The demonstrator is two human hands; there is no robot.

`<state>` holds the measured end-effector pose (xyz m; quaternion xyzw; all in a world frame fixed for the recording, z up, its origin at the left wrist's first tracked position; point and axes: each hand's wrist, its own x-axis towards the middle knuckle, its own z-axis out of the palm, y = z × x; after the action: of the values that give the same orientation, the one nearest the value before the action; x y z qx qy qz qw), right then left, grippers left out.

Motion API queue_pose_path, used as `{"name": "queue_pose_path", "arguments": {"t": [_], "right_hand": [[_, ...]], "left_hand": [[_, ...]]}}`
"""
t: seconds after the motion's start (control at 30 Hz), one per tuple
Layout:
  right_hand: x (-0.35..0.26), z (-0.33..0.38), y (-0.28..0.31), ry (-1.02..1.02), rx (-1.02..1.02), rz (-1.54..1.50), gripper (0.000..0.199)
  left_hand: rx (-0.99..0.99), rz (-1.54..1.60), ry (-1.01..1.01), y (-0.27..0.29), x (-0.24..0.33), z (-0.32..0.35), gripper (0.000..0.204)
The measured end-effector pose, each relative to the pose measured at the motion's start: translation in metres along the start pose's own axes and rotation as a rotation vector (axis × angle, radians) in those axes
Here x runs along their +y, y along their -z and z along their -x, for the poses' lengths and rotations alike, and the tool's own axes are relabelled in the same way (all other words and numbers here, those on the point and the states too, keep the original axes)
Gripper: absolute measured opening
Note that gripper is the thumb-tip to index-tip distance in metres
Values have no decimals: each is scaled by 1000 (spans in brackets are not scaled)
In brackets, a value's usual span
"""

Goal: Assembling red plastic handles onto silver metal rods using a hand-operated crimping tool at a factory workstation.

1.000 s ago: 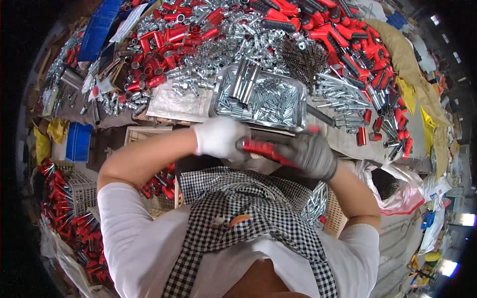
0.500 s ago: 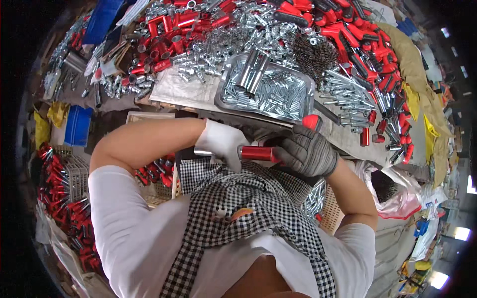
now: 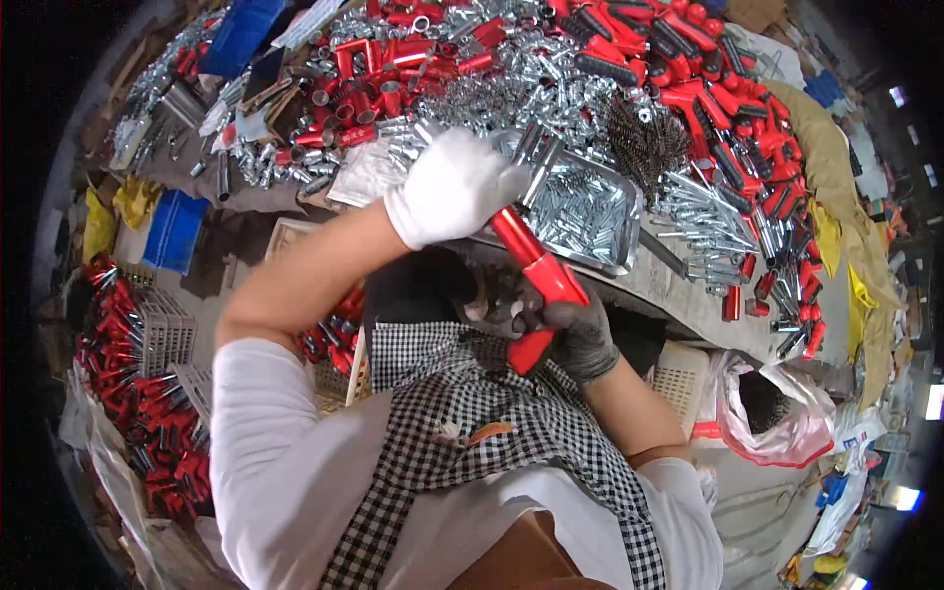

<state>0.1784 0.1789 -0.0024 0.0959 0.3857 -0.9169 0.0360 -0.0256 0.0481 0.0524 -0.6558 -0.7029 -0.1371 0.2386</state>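
My right hand (image 3: 578,339), in a grey glove, grips a red tool handle (image 3: 557,283) low in front of the apron. The handle has a shiny red tubular barrel (image 3: 517,236) that slants up and left. My left hand (image 3: 457,187), in a white glove, is raised over the near left side of the metal tray (image 3: 621,258). Its fingers look curled and are slightly blurred; what they hold, if anything, is hidden. They are close beside upright silver tubes (image 3: 539,167) in the tray and just above the barrel's upper end. Small silver pins (image 3: 580,211) fill the tray.
Behind the tray lie heaps of red tubes (image 3: 390,96), silver fittings, dark springs (image 3: 644,138) and red-and-black handles (image 3: 733,147). A blue bin (image 3: 175,231) and a plastic crate (image 3: 167,329) with red tools stand left. At right sits an open plastic bag (image 3: 777,408).
My left hand has moved up and away from the red barrel, over to the tray. My right hand has lowered, and the handle has swung from level to slanting. The view has shifted slightly.
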Motion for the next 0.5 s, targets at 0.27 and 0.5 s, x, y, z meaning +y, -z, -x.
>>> {"name": "queue_pose_path", "arguments": {"t": [0.27, 0.5], "right_hand": [[-17, -7, 10, 1065, -57, 2064, 69], [35, -17, 13, 1193, 17, 2127, 64]], "left_hand": [[769, 2046, 1319, 6, 47, -3, 37], [606, 2391, 1053, -6, 31, 18, 40]]}}
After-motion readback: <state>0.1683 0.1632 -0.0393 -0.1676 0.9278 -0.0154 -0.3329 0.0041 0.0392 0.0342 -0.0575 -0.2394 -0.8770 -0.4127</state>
